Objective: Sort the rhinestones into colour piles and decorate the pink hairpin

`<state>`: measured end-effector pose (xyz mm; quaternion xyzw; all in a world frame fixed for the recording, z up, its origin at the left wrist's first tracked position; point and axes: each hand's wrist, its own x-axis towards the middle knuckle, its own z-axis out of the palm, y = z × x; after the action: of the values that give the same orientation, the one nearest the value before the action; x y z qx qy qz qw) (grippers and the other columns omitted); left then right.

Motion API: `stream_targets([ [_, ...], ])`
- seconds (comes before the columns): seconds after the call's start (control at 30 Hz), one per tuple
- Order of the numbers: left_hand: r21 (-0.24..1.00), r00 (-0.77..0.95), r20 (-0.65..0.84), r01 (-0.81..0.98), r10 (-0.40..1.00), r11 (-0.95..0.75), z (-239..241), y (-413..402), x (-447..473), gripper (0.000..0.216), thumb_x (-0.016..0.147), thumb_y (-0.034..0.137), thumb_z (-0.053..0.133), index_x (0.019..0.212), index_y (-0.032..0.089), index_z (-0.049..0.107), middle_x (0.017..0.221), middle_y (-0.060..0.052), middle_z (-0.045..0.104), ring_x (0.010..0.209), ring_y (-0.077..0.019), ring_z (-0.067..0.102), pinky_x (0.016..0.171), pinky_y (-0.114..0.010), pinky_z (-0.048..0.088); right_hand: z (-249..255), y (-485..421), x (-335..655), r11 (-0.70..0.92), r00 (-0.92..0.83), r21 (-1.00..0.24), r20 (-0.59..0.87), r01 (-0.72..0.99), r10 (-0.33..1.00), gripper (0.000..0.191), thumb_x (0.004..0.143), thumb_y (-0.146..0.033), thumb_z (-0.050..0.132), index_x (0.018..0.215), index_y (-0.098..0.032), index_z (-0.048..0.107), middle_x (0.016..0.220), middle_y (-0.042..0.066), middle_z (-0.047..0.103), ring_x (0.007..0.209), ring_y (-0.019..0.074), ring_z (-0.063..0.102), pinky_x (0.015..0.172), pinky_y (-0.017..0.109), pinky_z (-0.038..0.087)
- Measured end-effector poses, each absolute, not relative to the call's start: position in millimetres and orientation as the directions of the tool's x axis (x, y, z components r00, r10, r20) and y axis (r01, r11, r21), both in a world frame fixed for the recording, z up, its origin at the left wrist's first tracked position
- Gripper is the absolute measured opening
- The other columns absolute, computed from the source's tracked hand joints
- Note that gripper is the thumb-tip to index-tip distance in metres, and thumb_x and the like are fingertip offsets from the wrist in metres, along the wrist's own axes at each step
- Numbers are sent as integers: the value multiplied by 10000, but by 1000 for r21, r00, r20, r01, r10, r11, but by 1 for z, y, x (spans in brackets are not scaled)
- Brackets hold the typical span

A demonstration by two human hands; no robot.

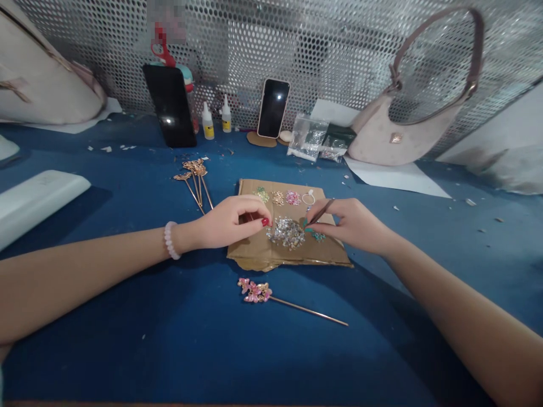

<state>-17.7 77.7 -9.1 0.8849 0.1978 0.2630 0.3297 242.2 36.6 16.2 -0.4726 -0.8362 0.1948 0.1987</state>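
Observation:
My right hand (354,223) grips dark tweezers (322,210), whose tips are hidden by the fingers near a pile of silvery rhinestones (287,233). At the pile's left edge, my left hand (233,221) has its thumb and fingertips pinched together; whatever is between them cannot be made out. Both hands are over a piece of brown cardboard (263,257). Small heaps of green stones (262,194), gold stones (278,198) and pink stones (292,197) lie along its far side, beside a white ring (308,197). Nearer me lies a gold hairpin with pink flowers (257,291).
Several gold hairpins (195,172) lie behind my left hand. Along the mesh wall stand a black tablet (170,106), two glue bottles (207,124), a phone (274,107), plastic bags (307,138) and a pale handbag (382,135). A white case (40,198) is at left.

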Motion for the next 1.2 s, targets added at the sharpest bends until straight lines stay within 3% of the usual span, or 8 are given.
stream_targets([
  [0.43,691,785,338,168,520,-703,-8,76,-16,131,848,157,455,814,165,582,866,-25,630,776,-125,561,705,-243,444,14,37,243,511,-510,-523,159,683,845,139,808,-368,596,805,-242,655,861,19,707,795,182,659,748,334,504],
  [1.2,696,783,349,152,515,-702,-9,77,-16,130,851,139,462,821,153,588,859,-20,621,769,-114,549,704,-232,433,13,37,242,514,-499,-480,170,711,850,143,806,-356,583,796,-229,649,842,27,702,759,181,652,680,315,491],
])
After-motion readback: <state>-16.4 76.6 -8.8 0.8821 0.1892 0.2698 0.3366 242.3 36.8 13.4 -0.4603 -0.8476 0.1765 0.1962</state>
